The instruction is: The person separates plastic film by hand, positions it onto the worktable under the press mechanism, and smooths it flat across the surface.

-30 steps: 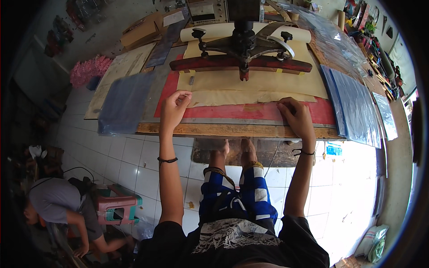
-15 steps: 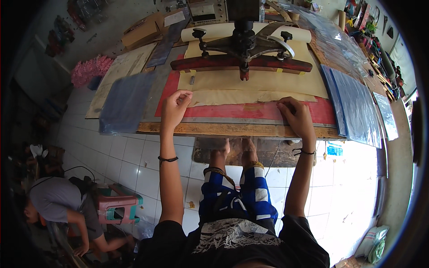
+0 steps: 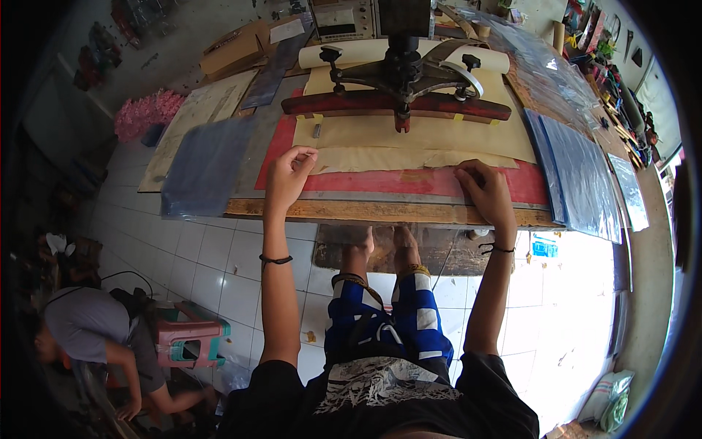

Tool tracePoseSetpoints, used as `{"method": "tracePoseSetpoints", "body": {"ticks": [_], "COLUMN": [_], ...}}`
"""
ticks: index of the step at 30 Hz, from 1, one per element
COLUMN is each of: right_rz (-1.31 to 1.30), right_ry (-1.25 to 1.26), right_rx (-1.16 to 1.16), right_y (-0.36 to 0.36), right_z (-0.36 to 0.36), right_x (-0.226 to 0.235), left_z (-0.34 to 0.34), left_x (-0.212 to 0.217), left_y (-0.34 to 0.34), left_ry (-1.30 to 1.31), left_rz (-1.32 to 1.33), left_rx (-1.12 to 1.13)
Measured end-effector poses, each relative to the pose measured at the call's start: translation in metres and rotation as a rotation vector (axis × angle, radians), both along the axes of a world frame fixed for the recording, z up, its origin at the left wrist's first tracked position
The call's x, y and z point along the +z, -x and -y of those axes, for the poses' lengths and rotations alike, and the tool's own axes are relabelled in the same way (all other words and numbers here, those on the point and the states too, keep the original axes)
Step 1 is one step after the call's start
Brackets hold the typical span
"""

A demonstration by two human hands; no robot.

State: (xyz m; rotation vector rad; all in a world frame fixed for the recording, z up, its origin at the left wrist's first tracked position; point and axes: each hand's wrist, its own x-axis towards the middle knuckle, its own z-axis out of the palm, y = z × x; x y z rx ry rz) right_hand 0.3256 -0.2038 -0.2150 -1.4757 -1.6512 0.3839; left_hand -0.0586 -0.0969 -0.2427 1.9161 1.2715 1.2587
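Observation:
My left hand (image 3: pixel 291 175) is over the left part of the table's near edge, its thumb and forefinger pinched together. My right hand (image 3: pixel 485 192) is at the same edge farther right, fingers curled in. Between them a thin clear plastic sheet (image 3: pixel 395 181) seems to lie over the red mat (image 3: pixel 528 183); its outline is hard to make out. Tan paper (image 3: pixel 373 135) with a torn near edge covers the middle of the mat. Beyond my hands stands a black press head with a red bar (image 3: pixel 344 103). A small grey metal piece (image 3: pixel 317 131) rests on the paper near my left fingers.
Bluish plastic sheets (image 3: pixel 201 172) overhang the table on the left, and another stack (image 3: pixel 578 172) on the right. A pale roll (image 3: pixel 351 54) lies behind the press. Another person (image 3: pixel 95 329) bends down at lower left beside stacked plastic stools (image 3: pixel 191 338).
Both hands keep nearly the same pose and place. The view has shifted very slightly, and the press and paper look unchanged.

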Motion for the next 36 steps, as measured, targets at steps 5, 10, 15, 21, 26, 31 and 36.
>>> {"method": "tracePoseSetpoints", "body": {"ticks": [5,10,15,21,26,31,36], "right_rz": [-0.013,0.001,-0.013,0.011,-0.012,0.017,0.031], "right_ry": [-0.013,-0.005,0.038,0.057,0.063,0.092,0.031], "right_rx": [0.012,-0.004,-0.033,-0.047,-0.030,-0.024,-0.010], "right_y": [0.000,0.002,0.003,0.007,0.000,0.006,-0.006], "right_z": [-0.003,-0.001,0.001,0.002,-0.001,-0.002,-0.002], "right_x": [-0.004,-0.001,-0.001,0.001,-0.002,0.004,-0.009], "left_z": [0.001,0.006,0.014,0.014,0.010,0.008,0.006], "left_x": [0.000,0.005,0.013,0.014,0.015,0.010,0.005], "left_y": [0.003,0.000,-0.002,0.001,-0.001,0.001,-0.001], "left_ry": [0.022,0.026,0.054,0.019,0.025,0.045,0.019], "left_rz": [0.011,0.013,-0.050,-0.033,-0.075,-0.052,-0.072], "left_rx": [0.005,-0.004,-0.001,-0.022,-0.001,-0.014,-0.021]}}
